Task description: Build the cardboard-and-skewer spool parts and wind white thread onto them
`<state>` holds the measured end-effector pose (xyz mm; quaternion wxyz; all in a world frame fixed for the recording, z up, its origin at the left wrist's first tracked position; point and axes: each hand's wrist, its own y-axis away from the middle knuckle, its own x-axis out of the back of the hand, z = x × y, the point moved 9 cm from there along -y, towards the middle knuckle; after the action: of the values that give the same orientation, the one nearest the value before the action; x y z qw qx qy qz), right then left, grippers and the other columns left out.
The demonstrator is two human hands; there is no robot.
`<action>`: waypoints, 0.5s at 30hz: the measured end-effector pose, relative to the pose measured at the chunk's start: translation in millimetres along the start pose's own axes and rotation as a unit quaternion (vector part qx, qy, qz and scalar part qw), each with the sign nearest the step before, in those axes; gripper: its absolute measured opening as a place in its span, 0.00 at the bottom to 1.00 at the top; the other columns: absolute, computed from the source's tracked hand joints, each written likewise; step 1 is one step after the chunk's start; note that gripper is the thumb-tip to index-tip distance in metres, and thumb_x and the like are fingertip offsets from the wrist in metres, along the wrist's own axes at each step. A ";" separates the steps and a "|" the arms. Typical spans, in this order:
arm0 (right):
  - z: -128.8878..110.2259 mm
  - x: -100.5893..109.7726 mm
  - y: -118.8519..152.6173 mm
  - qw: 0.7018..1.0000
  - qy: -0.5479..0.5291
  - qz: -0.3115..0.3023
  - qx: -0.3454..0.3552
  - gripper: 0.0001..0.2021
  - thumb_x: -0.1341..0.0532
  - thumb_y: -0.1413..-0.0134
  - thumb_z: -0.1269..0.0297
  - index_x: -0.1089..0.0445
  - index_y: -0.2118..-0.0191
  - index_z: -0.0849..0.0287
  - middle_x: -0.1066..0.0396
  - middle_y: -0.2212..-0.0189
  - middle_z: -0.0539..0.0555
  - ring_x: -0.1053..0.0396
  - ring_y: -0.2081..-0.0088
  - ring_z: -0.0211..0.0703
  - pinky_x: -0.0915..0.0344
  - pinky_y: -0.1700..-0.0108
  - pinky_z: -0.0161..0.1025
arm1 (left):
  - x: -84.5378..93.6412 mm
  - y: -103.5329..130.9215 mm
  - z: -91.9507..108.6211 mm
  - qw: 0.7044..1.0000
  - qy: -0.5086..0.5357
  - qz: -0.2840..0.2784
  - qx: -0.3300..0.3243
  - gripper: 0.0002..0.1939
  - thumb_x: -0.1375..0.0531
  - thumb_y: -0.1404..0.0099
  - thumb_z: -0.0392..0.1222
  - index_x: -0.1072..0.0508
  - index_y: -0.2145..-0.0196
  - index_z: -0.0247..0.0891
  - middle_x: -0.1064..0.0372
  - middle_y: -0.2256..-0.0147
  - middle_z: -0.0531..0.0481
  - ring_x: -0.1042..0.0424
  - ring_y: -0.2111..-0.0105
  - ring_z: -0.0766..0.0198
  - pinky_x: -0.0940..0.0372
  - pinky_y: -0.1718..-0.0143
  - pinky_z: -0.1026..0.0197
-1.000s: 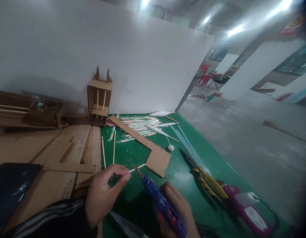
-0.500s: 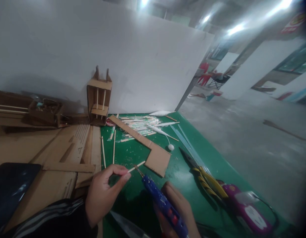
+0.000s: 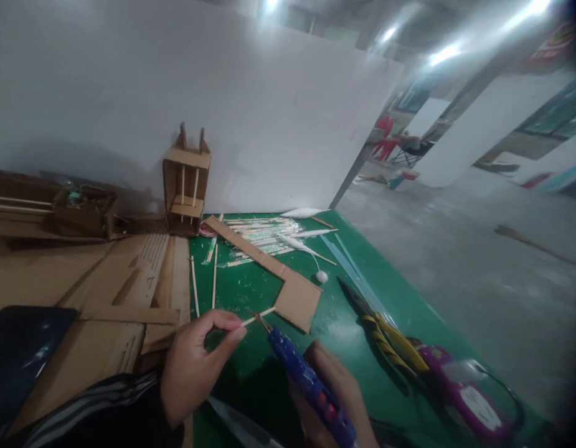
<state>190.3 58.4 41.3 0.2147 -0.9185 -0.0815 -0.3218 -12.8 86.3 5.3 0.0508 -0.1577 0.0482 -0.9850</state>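
Note:
My left hand pinches one end of a thin wooden stick between thumb and fingertips. The stick slants up to the right, its far end at the square part of an L-shaped cardboard piece. In my right hand is a blue handheld tool with red buttons and thin metal prongs at its tip. That tip meets the stick, or nearly so, around its middle; I cannot tell whether they touch. Under my hands, a blade lies on the green table.
Yellow-handled pliers and a purple device lie on the right, near clear strips. Packaged sticks and white pointed pieces lie farther back. A cardboard frame stands by the white wall; cardboard sheets cover the left.
The stick has tilted slightly, its far end a little lower and farther right. The blue tool has shifted very slightly. Both hands keep their grips.

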 end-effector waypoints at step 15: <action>-0.9 3.5 -2.3 1.000 -0.008 0.023 0.003 0.05 0.42 0.49 0.70 0.40 0.69 0.55 0.34 0.73 0.51 0.33 0.73 0.41 0.37 0.73 0.33 | -0.2 -0.9 0.8 1.000 0.002 0.001 -0.010 0.08 0.39 0.36 0.47 0.27 0.69 0.42 0.25 0.65 0.54 0.26 0.62 0.64 0.35 0.58 0.64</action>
<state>191.9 60.1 44.9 0.2240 -0.9223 -0.0627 -0.3088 -12.4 87.2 6.2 0.0504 -0.1565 0.0588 -0.9846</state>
